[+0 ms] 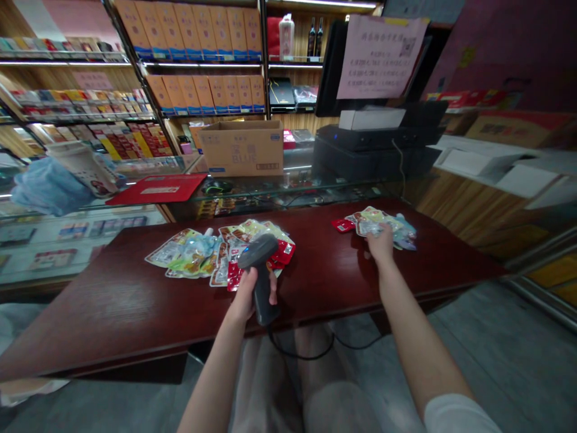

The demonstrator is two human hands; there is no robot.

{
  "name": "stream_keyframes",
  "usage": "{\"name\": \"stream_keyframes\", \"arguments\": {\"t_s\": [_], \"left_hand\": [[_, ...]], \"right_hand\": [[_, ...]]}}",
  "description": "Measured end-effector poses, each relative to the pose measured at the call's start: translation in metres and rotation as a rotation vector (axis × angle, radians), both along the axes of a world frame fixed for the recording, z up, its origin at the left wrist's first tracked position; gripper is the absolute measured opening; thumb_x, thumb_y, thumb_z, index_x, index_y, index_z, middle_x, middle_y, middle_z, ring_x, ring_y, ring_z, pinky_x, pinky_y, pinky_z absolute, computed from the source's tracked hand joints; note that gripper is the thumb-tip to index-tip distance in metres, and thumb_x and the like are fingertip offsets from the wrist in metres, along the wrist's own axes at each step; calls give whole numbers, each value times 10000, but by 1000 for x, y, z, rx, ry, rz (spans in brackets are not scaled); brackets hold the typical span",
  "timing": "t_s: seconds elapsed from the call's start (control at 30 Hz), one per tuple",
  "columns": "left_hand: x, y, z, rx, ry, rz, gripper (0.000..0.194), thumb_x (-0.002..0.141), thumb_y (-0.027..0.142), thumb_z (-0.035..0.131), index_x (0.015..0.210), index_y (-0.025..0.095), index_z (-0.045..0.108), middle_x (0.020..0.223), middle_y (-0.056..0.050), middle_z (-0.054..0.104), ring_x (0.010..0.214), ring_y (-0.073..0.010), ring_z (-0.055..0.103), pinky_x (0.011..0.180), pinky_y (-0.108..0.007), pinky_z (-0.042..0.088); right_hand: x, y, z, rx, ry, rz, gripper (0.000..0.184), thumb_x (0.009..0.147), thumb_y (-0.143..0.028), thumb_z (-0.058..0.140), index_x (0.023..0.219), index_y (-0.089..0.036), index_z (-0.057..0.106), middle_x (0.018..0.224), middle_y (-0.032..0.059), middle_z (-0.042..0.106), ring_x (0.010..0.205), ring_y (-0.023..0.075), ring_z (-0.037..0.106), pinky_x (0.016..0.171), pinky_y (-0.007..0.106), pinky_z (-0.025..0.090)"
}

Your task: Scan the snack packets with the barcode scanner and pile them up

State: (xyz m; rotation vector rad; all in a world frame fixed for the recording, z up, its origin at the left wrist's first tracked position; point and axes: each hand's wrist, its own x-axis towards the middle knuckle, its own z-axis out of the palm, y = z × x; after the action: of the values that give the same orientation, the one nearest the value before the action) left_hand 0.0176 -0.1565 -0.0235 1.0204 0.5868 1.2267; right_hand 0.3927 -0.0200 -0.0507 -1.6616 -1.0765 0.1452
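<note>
My left hand [246,294] is wrapped round the handle of a dark grey barcode scanner [260,252], held upright with its head over the table's middle. Just behind the scanner lies a heap of snack packets [255,231], several of them red. Touching it on the left is a group of clear and pale blue-green pouches [192,252] with white caps. Farther right, my right hand [381,243] has its fingers closed on a shiny snack packet [369,227] at the near edge of a smaller pile; its fingertips are partly hidden. A blue pouch [406,231] lies at that pile's right side.
The dark red table [112,307] spans the front. A black cable [311,358] hangs from the scanner over my lap. Behind stand a glass counter, a cardboard box [241,150], a red folder [157,188], a cup [81,165], and a monitor with a pink notice [381,57].
</note>
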Motion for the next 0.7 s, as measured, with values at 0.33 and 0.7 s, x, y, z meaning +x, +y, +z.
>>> {"name": "stream_keyframes", "arguments": {"t_s": [0.33,0.7], "left_hand": [[-1,-7,20,14,-150,121,582,736,745,659,731,171,559,567,26,550,343,-74,451,394,-237,449],[-14,0,17,-5,-140,132,551,752,706,653,788,164,564,607,7,582,377,-78,444,391,-233,396]], "right_hand": [[-16,-18,6,-172,-279,-237,462,765,-293,595,1202,-145,566,1441,253,379,1308,439,385,1049,657,313],[-67,-10,7,-22,-327,206,284,809,-264,507,1063,-196,612,1199,168,614,1181,357,514,1028,603,367]]}}
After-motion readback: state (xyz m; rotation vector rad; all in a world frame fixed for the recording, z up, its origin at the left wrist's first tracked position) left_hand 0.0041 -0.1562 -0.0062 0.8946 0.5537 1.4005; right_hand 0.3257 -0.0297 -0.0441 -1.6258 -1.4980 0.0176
